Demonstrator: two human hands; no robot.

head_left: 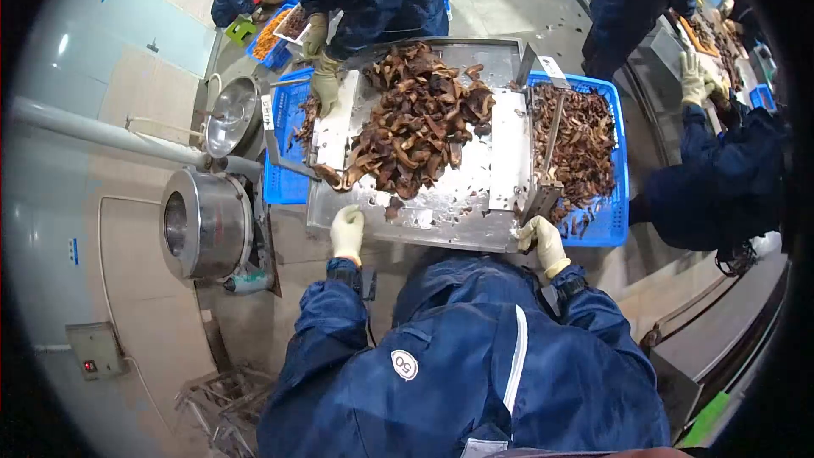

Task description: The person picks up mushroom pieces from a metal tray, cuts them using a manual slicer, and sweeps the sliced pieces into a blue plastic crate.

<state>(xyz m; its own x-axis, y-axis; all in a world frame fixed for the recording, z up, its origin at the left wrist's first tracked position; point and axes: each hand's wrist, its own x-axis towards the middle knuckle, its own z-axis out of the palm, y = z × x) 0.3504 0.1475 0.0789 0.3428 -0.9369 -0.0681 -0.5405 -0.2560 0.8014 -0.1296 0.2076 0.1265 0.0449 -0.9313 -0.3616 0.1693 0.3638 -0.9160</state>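
Pile (420, 123) brown, shrivelled, heaped on steel tray (441, 220); gloved hands at edge.

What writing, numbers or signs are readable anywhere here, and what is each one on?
"60" or "09": round white badge on the blue jacket; orientation unclear.
White tags on the blue crates, at and: too blurred to read.
Small blue wall sticker: too small to read.

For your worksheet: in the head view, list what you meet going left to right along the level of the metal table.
Steel drum → left blue crate → metal table with brown pile → right blue crate → a co-worker's dark sleeve.
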